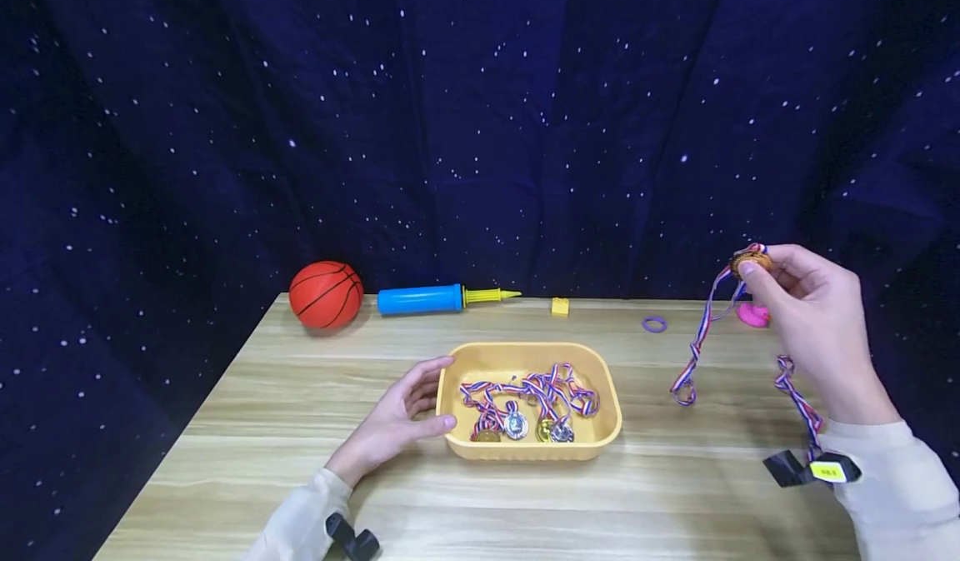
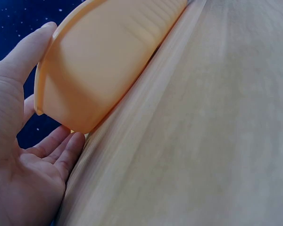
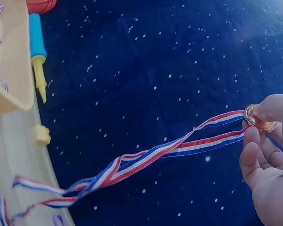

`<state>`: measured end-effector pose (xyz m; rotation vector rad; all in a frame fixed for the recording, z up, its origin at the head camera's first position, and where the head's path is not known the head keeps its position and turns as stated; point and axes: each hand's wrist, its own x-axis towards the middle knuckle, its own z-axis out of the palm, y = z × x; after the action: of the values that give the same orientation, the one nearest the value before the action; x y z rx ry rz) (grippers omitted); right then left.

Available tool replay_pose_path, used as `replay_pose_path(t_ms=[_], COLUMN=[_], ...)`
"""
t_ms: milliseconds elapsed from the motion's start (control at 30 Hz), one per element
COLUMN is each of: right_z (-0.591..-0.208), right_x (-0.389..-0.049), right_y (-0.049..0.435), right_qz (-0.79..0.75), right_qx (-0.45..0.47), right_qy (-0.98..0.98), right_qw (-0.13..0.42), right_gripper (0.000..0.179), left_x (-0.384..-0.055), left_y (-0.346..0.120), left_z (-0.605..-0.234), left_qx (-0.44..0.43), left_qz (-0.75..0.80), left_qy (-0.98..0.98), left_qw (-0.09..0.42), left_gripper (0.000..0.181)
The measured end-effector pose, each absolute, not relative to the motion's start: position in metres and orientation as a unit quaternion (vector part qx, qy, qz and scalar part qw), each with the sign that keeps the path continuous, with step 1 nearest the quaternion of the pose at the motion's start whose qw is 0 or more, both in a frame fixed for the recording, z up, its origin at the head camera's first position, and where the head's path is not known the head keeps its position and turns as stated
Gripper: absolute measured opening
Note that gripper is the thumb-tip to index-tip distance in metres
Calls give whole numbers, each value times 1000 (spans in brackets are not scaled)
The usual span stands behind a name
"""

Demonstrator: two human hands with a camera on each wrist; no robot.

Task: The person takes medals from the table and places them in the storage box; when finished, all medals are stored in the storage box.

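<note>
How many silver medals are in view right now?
2, both in the yellow tray, near its front: one silver medal left of the bright gold medal, the other silver medal right of it. Others may be hidden under the ribbons or behind the right sleeve.

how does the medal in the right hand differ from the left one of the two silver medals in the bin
The held medal is bronze-coloured; the silver medal is silvery. The held medal is pinched up by the right hand, its ribbon dangling; the silver medal lies in the bin. Both are round.
</note>
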<state>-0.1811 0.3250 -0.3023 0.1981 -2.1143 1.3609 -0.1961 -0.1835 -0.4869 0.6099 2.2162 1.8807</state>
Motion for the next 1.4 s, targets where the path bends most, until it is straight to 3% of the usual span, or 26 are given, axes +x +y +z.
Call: replay_pose_path(t_ms=[200,867,1133,1400], right_z=[-289,-235,-245,-283], right_x=[-185,-197,-199,-208], right_y=[311,230,209,192], right_qz=[545,639,633,622], right_qx=[93,248,266,254], right_qy=[-780,-644,-653,-694], right_qw=[293,340,320,259], right_gripper=[12,7,6,8], left_x=[-197,-197,-196,-198], left_y=[-184,-184,-184,-185], left_z=[-489,-491,-489,-491], left_qx=[202,213,214,213], left_qz=[632,628,630,631], left_qy=[743,745,742,742], left_qw=[85,78,80,79], left_gripper=[86,86,84,85])
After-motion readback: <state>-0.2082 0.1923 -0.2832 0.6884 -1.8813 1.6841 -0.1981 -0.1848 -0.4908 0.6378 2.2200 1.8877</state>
